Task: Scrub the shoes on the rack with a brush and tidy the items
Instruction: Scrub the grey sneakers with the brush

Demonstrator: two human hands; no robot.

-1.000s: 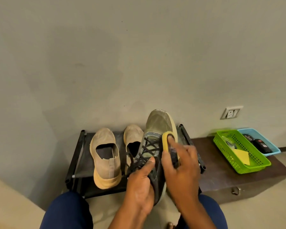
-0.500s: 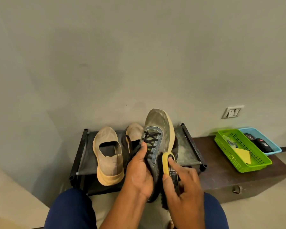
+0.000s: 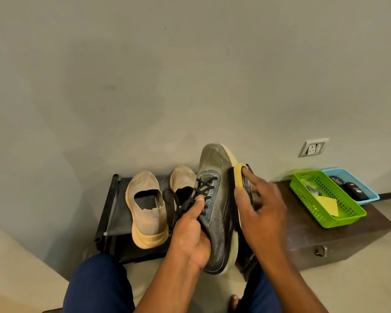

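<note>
1. Scrubbing is under way: the right hand point(image 3: 261, 207) clasps the yellow-backed brush point(image 3: 240, 177), thumb on its near side and fingers laid over its back, and presses the bristles to the right flank of the grey lace-up shoe point(image 3: 217, 211).
2. The left hand point(image 3: 191, 233) grasps that shoe from its left side, thumb pinning the black laces point(image 3: 190, 195); the shoe is held up in front of the rack, toe pointing up towards the wall, heel down between the person's knees.
3. Judging by where the brush sits, high on the sidewall near the toe, this shoe is mid-scrub. How much of it is already clean I cannot tell.
4. On the black rack point(image 3: 113, 199) two beige slip-on shoes stand side by side, the left one point(image 3: 146, 211) in full view, the right one point(image 3: 182, 180) partly hidden behind the held shoe. Both look dusty, so I judge that they are yet to be brushed.
5. The grey shoe's partner is not visible.
6. Well to the right, on a dark low bench point(image 3: 325, 233), sit a green basket point(image 3: 345, 219) holding a yellow cloth point(image 3: 327, 205) and a blue tray point(image 3: 366, 193) with dark objects in it.
7. Left, by my reckoning: finishing this shoe, returning it to the rack, doing the others, then putting the brush away.
</note>
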